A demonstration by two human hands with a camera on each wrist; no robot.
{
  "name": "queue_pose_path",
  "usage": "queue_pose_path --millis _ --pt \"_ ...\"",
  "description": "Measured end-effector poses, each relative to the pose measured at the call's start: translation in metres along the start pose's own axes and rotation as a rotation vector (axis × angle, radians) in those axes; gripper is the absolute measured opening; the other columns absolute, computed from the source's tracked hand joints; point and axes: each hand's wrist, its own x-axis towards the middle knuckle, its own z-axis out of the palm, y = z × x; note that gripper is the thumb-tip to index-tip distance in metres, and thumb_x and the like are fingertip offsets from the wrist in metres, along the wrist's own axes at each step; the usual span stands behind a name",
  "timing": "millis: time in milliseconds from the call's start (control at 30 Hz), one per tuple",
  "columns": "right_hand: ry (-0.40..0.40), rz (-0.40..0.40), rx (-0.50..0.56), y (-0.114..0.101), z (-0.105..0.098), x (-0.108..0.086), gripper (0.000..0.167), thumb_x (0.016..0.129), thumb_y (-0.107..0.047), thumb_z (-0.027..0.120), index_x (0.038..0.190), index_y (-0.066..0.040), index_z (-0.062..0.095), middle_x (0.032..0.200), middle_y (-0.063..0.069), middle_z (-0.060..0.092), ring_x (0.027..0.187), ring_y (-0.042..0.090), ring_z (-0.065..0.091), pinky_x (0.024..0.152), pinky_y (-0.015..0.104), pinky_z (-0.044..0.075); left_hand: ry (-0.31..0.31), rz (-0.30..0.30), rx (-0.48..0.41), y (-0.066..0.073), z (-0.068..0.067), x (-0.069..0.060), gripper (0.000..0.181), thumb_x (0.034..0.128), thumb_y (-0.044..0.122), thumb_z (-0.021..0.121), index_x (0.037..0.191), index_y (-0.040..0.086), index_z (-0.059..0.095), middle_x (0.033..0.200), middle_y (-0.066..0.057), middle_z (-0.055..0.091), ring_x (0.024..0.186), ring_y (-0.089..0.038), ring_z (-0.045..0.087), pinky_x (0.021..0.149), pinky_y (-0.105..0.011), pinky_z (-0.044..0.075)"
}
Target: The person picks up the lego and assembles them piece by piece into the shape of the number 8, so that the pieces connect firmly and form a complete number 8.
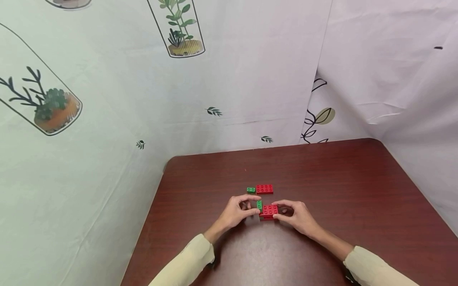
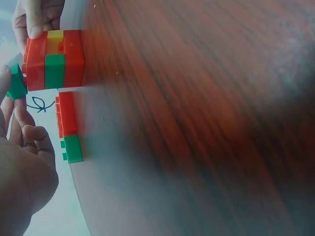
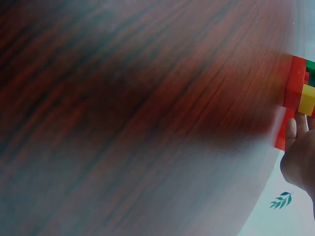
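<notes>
A small stack of toy building bricks stands on the table, with a red brick on top and another red brick at the bottom. Between them in the left wrist view are a green brick and a yellow brick. My left hand pinches a small green brick between thumb and fingers at the left end of the stack's top; whether its studs are joined cannot be told. From the right, my right hand holds the stack's other end with thumb and fingers.
Behind the stack, a loose red brick and a small green brick lie side by side on the brown table. White cloth with plant drawings hangs behind the table and along both sides.
</notes>
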Motion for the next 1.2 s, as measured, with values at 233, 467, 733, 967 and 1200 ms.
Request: queue_pose_path --millis 233,467,733,967,1200 --pt "0.007 -0.009 -0.005 0.000 0.000 0.000 0.034 0.086 -0.010 0.090 0.118 -0.010 0.079 0.103 0.001 0.079 0.083 0.010 0.074 0.072 0.028 0.060 0.000 0.000 0.010 -0.024 0.005 -0.001 0.037 0.0923 0.004 0.083 0.128 0.000 0.075 0.078 -0.013 0.063 0.058 -0.014 0.051 0.055 -0.020 0.038" --pt "0.018 -0.010 -0.013 0.000 0.001 0.000 0.033 0.085 -0.009 0.091 0.116 -0.009 0.079 0.102 0.002 0.079 0.081 0.009 0.073 0.071 0.027 0.060 0.008 0.014 0.030 -0.028 0.006 -0.004 0.037 0.0925 0.013 0.085 0.128 0.009 0.076 0.079 -0.005 0.063 0.060 -0.013 0.052 0.055 -0.020 0.039" --pt "0.009 0.014 -0.025 -0.001 0.000 0.000 0.035 0.086 -0.011 0.091 0.118 -0.009 0.079 0.103 0.001 0.079 0.082 0.008 0.073 0.072 0.028 0.060 0.032 0.017 0.032 -0.029 0.010 -0.006 0.036 0.0926 0.017 0.086 0.127 0.009 0.077 0.076 -0.003 0.063 0.060 -0.012 0.054 0.054 -0.020 0.040" --pt "0.012 0.003 -0.024 -0.001 0.000 0.000 0.034 0.085 -0.010 0.091 0.118 -0.009 0.079 0.102 0.001 0.079 0.082 0.008 0.073 0.072 0.028 0.060 0.054 -0.004 0.009 -0.028 0.014 -0.008 0.037 0.0939 0.019 0.085 0.129 0.010 0.077 0.073 -0.006 0.065 0.061 -0.013 0.057 0.053 -0.020 0.041" --pt "0.016 -0.014 -0.016 0.001 0.001 -0.001 0.034 0.085 -0.008 0.091 0.117 -0.008 0.079 0.101 0.002 0.079 0.081 0.008 0.073 0.071 0.029 0.060 0.068 -0.008 0.002 -0.028 0.017 -0.011 0.037 0.0951 0.019 0.083 0.130 0.011 0.076 0.070 -0.006 0.063 0.059 -0.011 0.056 0.052 -0.020 0.040"
